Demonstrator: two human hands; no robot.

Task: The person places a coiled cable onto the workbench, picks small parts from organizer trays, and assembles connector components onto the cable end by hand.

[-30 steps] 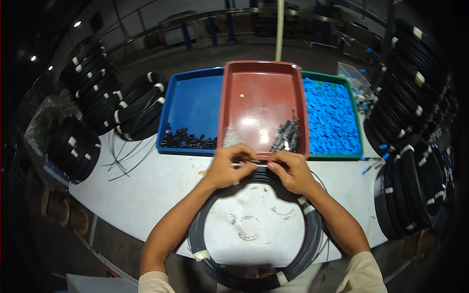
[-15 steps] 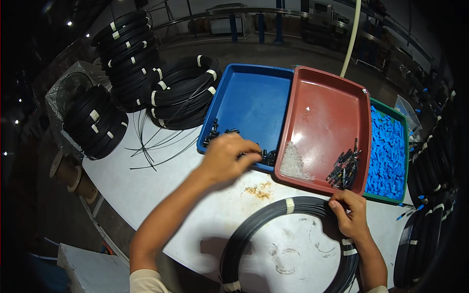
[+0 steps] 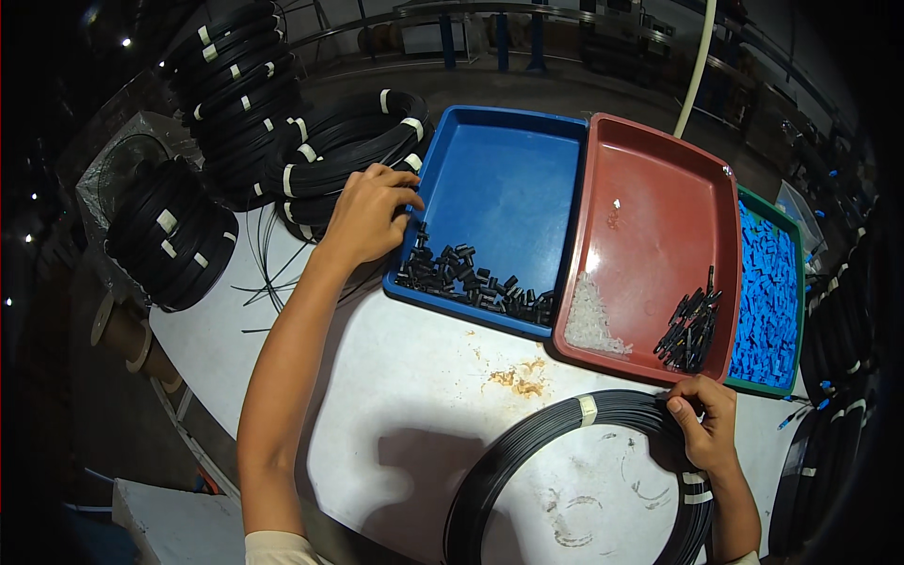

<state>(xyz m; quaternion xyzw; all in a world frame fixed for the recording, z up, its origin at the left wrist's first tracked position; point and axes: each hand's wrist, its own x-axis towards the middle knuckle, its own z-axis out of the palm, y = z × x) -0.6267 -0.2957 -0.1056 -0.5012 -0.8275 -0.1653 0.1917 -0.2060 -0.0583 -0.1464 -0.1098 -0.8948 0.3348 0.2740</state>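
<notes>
The left arm reaches up from the lower left, its forearm slanting slightly right toward the blue tray (image 3: 508,155). The left hand (image 3: 372,212) is turned back upward, with its wrist bent, its knuckles raised and its fingers curving right to the tray's left rim. The thumb sits below the forefinger with a small gap showing between them; whether the fingertips grip anything cannot be told. Small black plastic sleeves (image 3: 476,282) lie heaped along the tray's near side, just right of this hand.

The right forearm rises steeply from the lower right. The right hand (image 3: 704,424) has its fingers folded in, thumb and forefinger pinching black cable at the upper right of the black cable coil (image 3: 527,428). This taped coil lies on the white tabletop (image 3: 367,377), in front of the trays, and runs past the lower edge of the view.

Beyond the right hand, the red tray (image 3: 659,217) holds translucent pieces (image 3: 591,320) and slim black connectors (image 3: 689,330); the green tray (image 3: 799,311) beside it holds blue pieces (image 3: 765,301).
</notes>
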